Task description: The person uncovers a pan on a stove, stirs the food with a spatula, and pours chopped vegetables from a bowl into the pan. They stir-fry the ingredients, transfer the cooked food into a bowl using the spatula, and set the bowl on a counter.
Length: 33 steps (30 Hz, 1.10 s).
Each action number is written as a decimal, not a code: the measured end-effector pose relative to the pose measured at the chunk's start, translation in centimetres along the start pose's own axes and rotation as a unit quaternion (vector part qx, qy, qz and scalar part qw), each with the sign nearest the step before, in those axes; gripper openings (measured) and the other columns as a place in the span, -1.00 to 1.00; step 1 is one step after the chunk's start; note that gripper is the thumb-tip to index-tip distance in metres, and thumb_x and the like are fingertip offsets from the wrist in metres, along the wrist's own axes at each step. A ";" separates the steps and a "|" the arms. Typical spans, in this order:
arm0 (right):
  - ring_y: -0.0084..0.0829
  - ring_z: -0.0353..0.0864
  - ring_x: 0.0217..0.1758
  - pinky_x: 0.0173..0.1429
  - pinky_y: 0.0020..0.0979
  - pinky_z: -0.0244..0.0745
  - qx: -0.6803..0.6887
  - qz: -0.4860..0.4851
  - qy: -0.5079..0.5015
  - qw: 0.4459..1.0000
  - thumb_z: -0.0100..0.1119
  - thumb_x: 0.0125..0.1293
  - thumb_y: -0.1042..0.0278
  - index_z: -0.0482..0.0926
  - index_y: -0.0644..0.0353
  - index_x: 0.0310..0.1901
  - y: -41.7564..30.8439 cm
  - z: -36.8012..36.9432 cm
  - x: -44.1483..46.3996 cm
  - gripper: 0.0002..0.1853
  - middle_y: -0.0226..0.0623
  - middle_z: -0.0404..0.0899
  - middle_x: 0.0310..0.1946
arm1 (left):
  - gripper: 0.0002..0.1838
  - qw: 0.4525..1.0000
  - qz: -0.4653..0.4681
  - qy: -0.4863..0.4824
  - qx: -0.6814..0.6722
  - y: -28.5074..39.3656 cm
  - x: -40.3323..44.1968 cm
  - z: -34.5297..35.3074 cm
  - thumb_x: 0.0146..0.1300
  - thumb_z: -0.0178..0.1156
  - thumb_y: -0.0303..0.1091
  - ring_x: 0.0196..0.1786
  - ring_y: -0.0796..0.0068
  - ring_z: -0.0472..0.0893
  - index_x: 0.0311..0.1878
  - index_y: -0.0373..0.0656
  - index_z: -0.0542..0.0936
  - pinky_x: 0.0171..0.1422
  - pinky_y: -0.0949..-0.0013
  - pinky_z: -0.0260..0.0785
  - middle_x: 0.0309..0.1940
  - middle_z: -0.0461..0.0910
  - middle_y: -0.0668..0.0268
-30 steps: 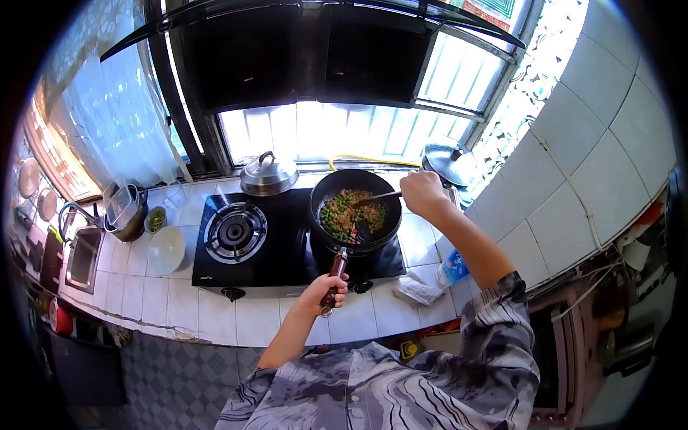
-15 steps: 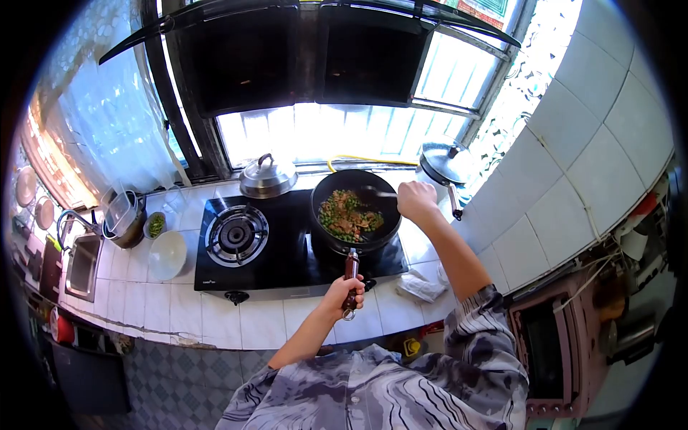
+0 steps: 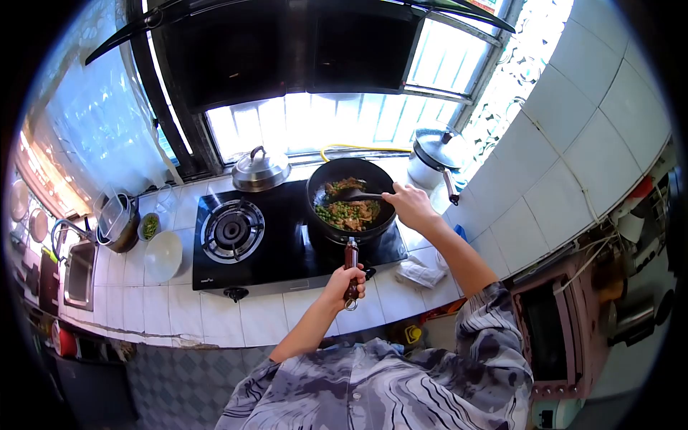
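Note:
My left hand [image 3: 345,286] is wrapped round the brown handle of a dark frying pan [image 3: 313,208], which rests over the right burner of the black gas stove [image 3: 283,251]. Above the pan's right rim, my right hand [image 3: 413,204] grips a dark spatula [image 3: 367,196] whose blade lies among the food. That food [image 3: 351,213], green peas mixed with brownish bits, is spread in the pan, with part of it pushed to the far side. The end of the spatula's handle is hidden inside my right hand.
A domed metal lid [image 3: 259,172] stands behind the left burner [image 3: 233,229]. A lidded pot [image 3: 437,154] is at the back right, and a folded cloth [image 3: 421,271] lies right of the stove. On the left are a white bowl [image 3: 163,256] and a small bowl of greens [image 3: 149,226].
The spatula has swung left and deeper into the pan, dividing the food into a far and a near part. My left hand keeps its hold on the handle. The whole view has shifted slightly.

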State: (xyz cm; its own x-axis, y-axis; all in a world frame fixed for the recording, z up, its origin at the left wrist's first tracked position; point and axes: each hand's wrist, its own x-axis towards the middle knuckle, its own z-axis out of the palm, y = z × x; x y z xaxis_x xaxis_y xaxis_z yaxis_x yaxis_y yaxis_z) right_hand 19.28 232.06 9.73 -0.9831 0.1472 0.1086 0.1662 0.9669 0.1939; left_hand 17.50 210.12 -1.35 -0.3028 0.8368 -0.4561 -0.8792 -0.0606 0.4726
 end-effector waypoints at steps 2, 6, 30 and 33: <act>-0.29 0.49 -0.13 -0.14 -0.35 0.46 -0.001 -0.033 0.015 0.999 0.07 0.07 0.44 0.55 -0.06 -0.11 0.0 -1.2 0.1 -0.69 -0.29 0.41 -0.25 | -0.70 1.000 0.000 0.004 -0.001 0.0 0.0 0.1 0.00 0.06 -0.56 -0.68 0.48 0.39 -0.16 -0.18 0.27 -0.65 0.38 0.28 -0.63 0.34 0.30; -0.37 0.48 -0.18 -0.19 -0.40 0.45 -0.041 -0.108 0.054 0.992 0.13 -0.01 0.45 0.56 -0.09 -0.12 -1.5 -1.3 0.9 -0.65 -0.37 0.42 -0.26 | -0.70 1.000 -0.010 0.002 -0.001 0.0 0.1 0.1 0.00 0.06 -0.56 -0.67 0.48 0.39 -0.17 -0.17 0.27 -0.64 0.38 0.28 -0.63 0.34 0.30; -0.30 0.57 -0.18 -0.43 -0.25 0.52 -0.202 0.001 -0.160 0.966 0.19 0.03 0.28 0.64 0.13 -0.26 -5.5 -3.2 2.6 -0.77 -0.23 0.50 -0.22 | -0.70 1.000 0.008 0.003 -0.017 -0.4 0.3 0.3 0.00 0.06 -0.57 -0.68 0.47 0.42 -0.18 -0.17 0.26 -0.66 0.36 0.31 -0.64 0.35 0.30; -0.31 0.56 -0.21 -0.26 -0.41 0.50 -0.183 0.017 -0.095 0.978 0.15 -0.01 0.40 0.65 0.15 -0.35 -4.4 -4.0 2.7 -0.84 -0.24 0.53 -0.25 | -0.70 1.000 0.007 -0.002 -0.019 -0.2 0.2 0.2 0.00 0.07 -0.57 -0.68 0.46 0.42 -0.18 -0.17 0.26 -0.65 0.36 0.31 -0.64 0.35 0.29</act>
State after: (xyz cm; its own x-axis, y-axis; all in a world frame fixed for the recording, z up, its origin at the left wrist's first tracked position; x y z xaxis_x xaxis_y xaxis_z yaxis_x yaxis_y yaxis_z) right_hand 16.25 227.38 13.08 -0.9671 0.2483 -0.0558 0.1814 0.8264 0.5330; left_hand 17.66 210.45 -1.35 -0.3148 0.8375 -0.4466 -0.8877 -0.0932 0.4509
